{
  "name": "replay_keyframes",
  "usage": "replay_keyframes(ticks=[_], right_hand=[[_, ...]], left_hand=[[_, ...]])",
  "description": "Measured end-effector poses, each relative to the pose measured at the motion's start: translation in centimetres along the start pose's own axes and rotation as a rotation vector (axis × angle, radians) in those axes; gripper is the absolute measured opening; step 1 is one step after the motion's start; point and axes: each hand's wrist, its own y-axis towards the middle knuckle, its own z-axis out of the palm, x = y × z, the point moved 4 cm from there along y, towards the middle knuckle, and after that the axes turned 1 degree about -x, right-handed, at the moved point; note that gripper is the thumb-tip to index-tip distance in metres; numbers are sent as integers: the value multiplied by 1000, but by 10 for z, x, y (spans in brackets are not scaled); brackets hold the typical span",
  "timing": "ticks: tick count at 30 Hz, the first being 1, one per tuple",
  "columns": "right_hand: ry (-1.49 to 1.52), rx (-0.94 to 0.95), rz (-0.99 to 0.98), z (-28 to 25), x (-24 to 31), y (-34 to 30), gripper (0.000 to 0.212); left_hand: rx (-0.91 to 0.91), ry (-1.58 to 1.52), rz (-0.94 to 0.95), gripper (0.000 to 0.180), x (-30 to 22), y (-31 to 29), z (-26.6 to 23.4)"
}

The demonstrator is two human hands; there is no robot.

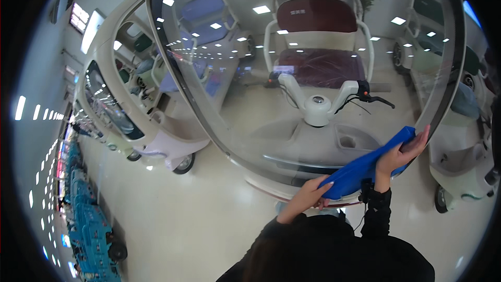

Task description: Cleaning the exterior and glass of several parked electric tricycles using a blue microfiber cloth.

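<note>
A folded blue cloth [355, 175] stretches slantwise between my hands, at the lower right of a clear curved windshield [245, 109]. My left hand [309, 193] grips its lower left end, thumb on top. At its upper right end is my right hand [399, 157], with the cloth between thumb and fingers; its fingers reach toward the windshield's dark edge. The windshield belongs to a cream three-wheeled vehicle. Through the pane I see white handlebars [318, 105] with black brake levers and dark red padded seats [319, 65].
A pale pink and cream vehicle [162, 138] stands at left, and a pale green one [462, 177] close by on the right. A lilac-seated vehicle [206, 15] is behind the glass. Teal vehicles [94, 230] line the far left. The floor [193, 230] is pale and glossy.
</note>
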Motion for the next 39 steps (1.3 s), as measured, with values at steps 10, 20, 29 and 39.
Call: replay_keyframes(ticks=[10, 20, 29, 39], right_hand=[[-134, -34, -135, 74, 81, -79, 32], [60, 995, -530, 119, 128, -245, 32], [-227, 1393, -590, 76, 127, -279, 60], [-398, 771, -389, 62, 106, -96, 46]], left_hand=[[-265, -392, 162, 27, 9, -39, -139], [-672, -1476, 107, 12, 165, -64, -235], [-857, -602, 773, 36, 100, -99, -244], [-905, 1211, 934, 58, -84, -20, -91]])
